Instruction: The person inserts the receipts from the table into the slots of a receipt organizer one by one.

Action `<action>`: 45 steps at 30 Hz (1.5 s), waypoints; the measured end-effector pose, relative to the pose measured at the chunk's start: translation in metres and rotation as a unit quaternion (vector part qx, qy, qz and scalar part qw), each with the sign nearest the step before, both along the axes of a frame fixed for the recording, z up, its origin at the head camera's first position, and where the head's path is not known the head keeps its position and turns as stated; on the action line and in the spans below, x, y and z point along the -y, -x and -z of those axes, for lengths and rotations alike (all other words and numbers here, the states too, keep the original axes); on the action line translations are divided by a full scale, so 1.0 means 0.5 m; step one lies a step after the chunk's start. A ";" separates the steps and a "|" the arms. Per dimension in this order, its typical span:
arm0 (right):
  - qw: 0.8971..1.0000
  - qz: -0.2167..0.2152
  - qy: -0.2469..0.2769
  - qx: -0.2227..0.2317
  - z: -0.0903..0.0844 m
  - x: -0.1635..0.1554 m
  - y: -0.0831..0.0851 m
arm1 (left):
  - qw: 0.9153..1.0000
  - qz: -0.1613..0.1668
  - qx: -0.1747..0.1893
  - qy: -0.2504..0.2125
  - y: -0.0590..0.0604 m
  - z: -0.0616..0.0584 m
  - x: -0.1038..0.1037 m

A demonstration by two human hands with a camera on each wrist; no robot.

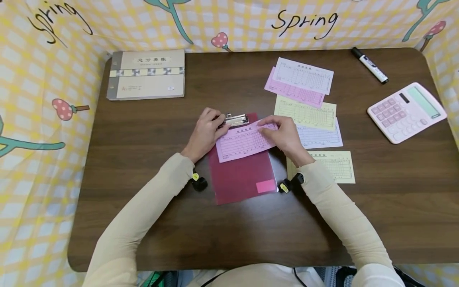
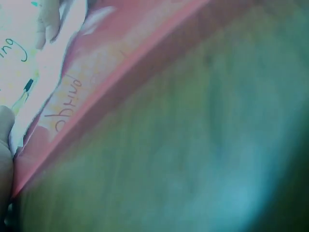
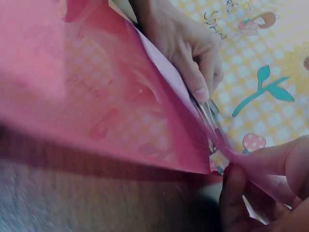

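Note:
In the middle of the table lies a dark red clip folder [image 1: 240, 183] with a metal spring clip [image 1: 237, 120] at its top and a pink tab near its lower right corner. A pink printed slip [image 1: 244, 144] lies slantwise across its upper part, just below the clip. My left hand [image 1: 205, 133] is at the clip's left end, fingers curled, thumb tip beside the metal and over the slip's upper left. My right hand [image 1: 285, 135] pinches the slip's right end between thumb and fingers. The right wrist view shows this pinch, with the left hand [image 3: 186, 53] beyond the slip.
Right of the folder lie several printed slips in white, pink and yellow, among them a yellow slip [image 1: 333, 165] partly under the right wrist. A pink calculator [image 1: 407, 113] and a black-capped marker [image 1: 370, 65] are farther right. A grey ledger book [image 1: 147, 85] lies at the back left.

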State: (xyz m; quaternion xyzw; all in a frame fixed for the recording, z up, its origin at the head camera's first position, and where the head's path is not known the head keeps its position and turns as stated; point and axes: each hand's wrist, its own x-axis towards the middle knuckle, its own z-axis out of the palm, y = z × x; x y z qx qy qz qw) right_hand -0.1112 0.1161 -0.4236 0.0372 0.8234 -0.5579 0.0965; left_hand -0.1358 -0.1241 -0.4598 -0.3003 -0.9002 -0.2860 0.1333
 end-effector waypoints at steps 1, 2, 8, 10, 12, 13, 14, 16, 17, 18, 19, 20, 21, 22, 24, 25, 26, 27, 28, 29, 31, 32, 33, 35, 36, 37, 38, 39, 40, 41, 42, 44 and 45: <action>1.000 -0.002 0.012 -0.001 0.001 -0.002 0.003 | 1.000 -0.006 -0.001 -0.003 0.000 0.000 -0.002; 1.000 -0.004 0.019 -0.003 0.002 -0.003 0.007 | 1.000 -0.012 -0.002 -0.006 -0.001 0.000 -0.003; 0.999 -0.009 0.032 0.002 0.002 -0.010 0.028 | 1.000 -0.029 0.006 -0.007 -0.003 0.003 -0.009; 0.999 -0.008 0.030 0.008 0.000 -0.012 0.033 | 0.999 -0.030 0.010 -0.006 -0.003 0.002 -0.011; 1.000 -0.009 0.026 0.009 -0.001 -0.013 0.036 | 0.999 -0.033 0.013 -0.009 -0.004 0.001 -0.012; 1.000 -0.010 0.019 0.009 -0.001 -0.012 0.038 | 0.999 -0.035 0.014 -0.010 -0.004 0.000 -0.012; 1.000 -0.010 0.011 0.009 -0.001 -0.011 0.039 | 0.999 -0.036 0.015 -0.011 -0.005 0.000 -0.011; 1.000 -0.007 0.004 0.009 0.000 -0.007 0.041 | 0.999 -0.038 0.014 -0.013 -0.005 -0.002 -0.011; 1.000 -0.004 0.006 0.011 0.000 -0.004 0.042 | 0.999 -0.039 0.013 -0.015 -0.005 -0.002 -0.010; 1.000 0.001 0.007 0.014 0.000 -0.001 0.042 | 0.999 -0.040 0.013 -0.015 -0.005 -0.002 -0.010; 1.000 0.006 0.009 0.018 0.000 0.003 0.041 | 0.999 -0.040 0.012 -0.017 -0.006 -0.002 -0.009; 1.000 0.013 0.011 0.021 -0.001 0.005 0.041 | 0.999 -0.041 0.010 -0.017 -0.006 -0.002 -0.009; 0.999 0.022 0.012 0.025 -0.001 0.007 0.040 | 0.999 -0.041 0.008 -0.018 -0.006 -0.001 -0.009; 0.999 0.030 0.015 0.029 -0.001 0.008 0.039 | 0.999 -0.041 0.007 -0.017 -0.006 -0.001 -0.009; 0.998 0.036 0.019 0.039 -0.001 0.008 0.038 | 0.999 -0.039 0.003 -0.015 -0.006 -0.001 -0.009; 0.998 0.037 0.024 0.041 -0.001 0.007 0.037 | 0.999 -0.039 0.002 -0.014 -0.006 -0.001 -0.009; 0.998 0.040 0.028 0.042 0.000 0.006 0.037 | 0.999 -0.038 0.002 -0.012 -0.006 -0.002 -0.009; 0.998 0.041 0.035 0.040 0.000 0.005 0.037 | 0.999 -0.038 0.002 -0.012 -0.006 -0.002 -0.009; 0.998 0.039 0.041 0.038 0.001 0.005 0.038 | 0.999 -0.038 0.001 -0.010 -0.007 -0.003 -0.009; 0.998 0.035 0.046 0.034 0.002 0.006 0.038 | 0.999 -0.039 0.001 -0.009 -0.007 -0.004 -0.008; 0.998 0.038 0.047 0.029 0.004 0.009 0.039 | 0.999 -0.039 0.002 -0.007 -0.007 -0.004 -0.007; 0.998 0.040 0.044 0.027 0.005 0.011 0.039 | 0.999 -0.038 0.002 -0.006 -0.008 -0.004 -0.007; 0.998 0.039 0.041 0.026 0.005 0.014 0.040 | 0.999 -0.037 0.001 -0.005 -0.008 -0.004 -0.007; 0.998 0.038 0.031 0.026 0.006 0.018 0.041 | 0.999 -0.037 0.001 -0.005 -0.008 -0.004 -0.007; 0.999 0.038 0.027 0.026 0.006 0.020 0.042 | 0.999 -0.037 0.001 -0.006 -0.008 -0.003 -0.006; 0.999 0.040 0.025 0.026 0.005 0.020 0.042 | 0.999 -0.037 0.002 -0.007 -0.009 -0.003 -0.007; 0.999 0.042 0.022 0.027 0.005 0.021 0.043 | 0.999 -0.036 0.003 -0.009 -0.009 -0.003 -0.007; 0.998 0.043 0.020 0.029 0.004 0.021 0.043 | 0.999 -0.036 0.005 -0.009 -0.009 -0.002 -0.007; 0.998 0.046 0.016 0.030 0.004 0.020 0.043 | 0.999 -0.036 0.008 -0.010 -0.009 -0.001 -0.007; 0.998 0.049 0.012 0.031 0.004 0.020 0.043 | 0.999 -0.036 0.010 -0.008 -0.009 0.000 -0.008; 0.998 0.052 0.009 0.032 0.005 0.020 0.043 | 0.999 -0.036 0.012 -0.008 -0.009 0.000 -0.008; 0.998 0.055 -0.002 0.028 0.008 0.021 0.044 | 0.999 -0.036 0.013 -0.006 -0.009 0.001 -0.009; 0.998 0.055 -0.007 0.025 0.009 0.022 0.044 | 0.999 -0.036 0.013 -0.005 -0.009 0.001 -0.009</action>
